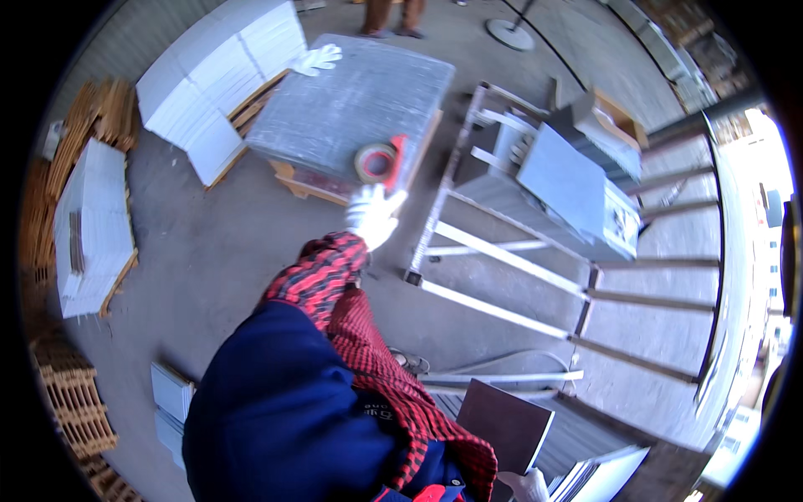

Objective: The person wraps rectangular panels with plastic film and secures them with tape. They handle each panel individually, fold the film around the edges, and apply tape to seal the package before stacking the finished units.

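My left hand (pixel 374 217), in a white glove, reaches over the near edge of a stack wrapped in grey film (pixel 343 100). Its fingers are apart at the lower end of a red-handled tape dispenser (pixel 396 159), which carries a roll of tape (pixel 374 162) and rests on the stack. Whether the glove touches the handle is hard to see. At the lower right, my gloved right hand (pixel 525 485), partly cut off by the picture's edge, grips the lower edge of a dark brown panel (pixel 504 425) held tilted.
A spare white glove (pixel 317 59) lies on the wrapped stack's far left corner. To the right stands a metal frame cart (pixel 502 259) bearing grey panels and boxes (pixel 565 171). White panel stacks (pixel 222 79) and wooden pallets (pixel 75 397) line the left. A person's legs (pixel 391 15) show behind.
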The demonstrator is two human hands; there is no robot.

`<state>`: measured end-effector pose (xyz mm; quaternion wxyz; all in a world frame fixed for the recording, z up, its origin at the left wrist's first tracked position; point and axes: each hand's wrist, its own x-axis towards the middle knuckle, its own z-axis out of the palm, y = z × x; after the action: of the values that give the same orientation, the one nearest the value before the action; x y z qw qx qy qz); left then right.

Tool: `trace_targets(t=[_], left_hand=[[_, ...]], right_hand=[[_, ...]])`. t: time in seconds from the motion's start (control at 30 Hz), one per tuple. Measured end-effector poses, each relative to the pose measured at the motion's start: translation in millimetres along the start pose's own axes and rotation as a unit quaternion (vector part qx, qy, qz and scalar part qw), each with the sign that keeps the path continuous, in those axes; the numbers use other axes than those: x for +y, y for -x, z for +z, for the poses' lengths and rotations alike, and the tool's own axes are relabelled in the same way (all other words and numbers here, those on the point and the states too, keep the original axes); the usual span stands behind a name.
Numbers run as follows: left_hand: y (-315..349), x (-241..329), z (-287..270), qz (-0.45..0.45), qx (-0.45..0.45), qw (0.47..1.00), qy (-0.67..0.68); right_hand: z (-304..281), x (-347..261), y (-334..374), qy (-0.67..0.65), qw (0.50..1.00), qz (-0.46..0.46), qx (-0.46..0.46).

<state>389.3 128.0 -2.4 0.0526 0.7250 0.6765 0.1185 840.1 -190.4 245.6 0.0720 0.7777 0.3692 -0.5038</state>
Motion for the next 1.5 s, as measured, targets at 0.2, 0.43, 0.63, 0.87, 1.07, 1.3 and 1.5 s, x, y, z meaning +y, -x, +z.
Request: trace_targets(t=[0.2,0.43,0.63,0.87,1.07,1.3,1.5], left_hand=[[-82.6,-51.1,59.1,0.080,-0.052,0.995,0.040],[-118.5,-106.3,12.7,0.050,-0.090,0.995,0.006],[-118.7,-250.0,-0.3,0.005,-0.017,0.994,-0.106],[-132.3,-294.0,-5.5,-0.114,-0.008,0.991,-0.074],[-110.2,-253.1,-8.8,-0.060,0.122,0.990,-0.022],[-99.0,-214.1,43.9,0.016,0.002,0.995,0.101],[-140.7,-221.4,55.5,0.027,0.036,0.994,0.102]], right_hand=[[40.9,-145.8,-65.5,-0.078,0.994,-0.066,0.041],[41.3,-297.2,-130.1,-0.185,0.971,-0.128,0.083],[24.1,-384.8,-187.1,-0.218,0.955,-0.199,0.019],[72.8,-461.2,-314.3,-0.363,0.896,-0.226,-0.117],[88.0,-503.4,-372.8,-0.382,0.868,-0.221,-0.228],[114.8,-493.7,-438.4,-0.436,0.881,-0.163,-0.082],[139.2,-476.8,-491.9,-0.461,0.872,-0.144,-0.077]])
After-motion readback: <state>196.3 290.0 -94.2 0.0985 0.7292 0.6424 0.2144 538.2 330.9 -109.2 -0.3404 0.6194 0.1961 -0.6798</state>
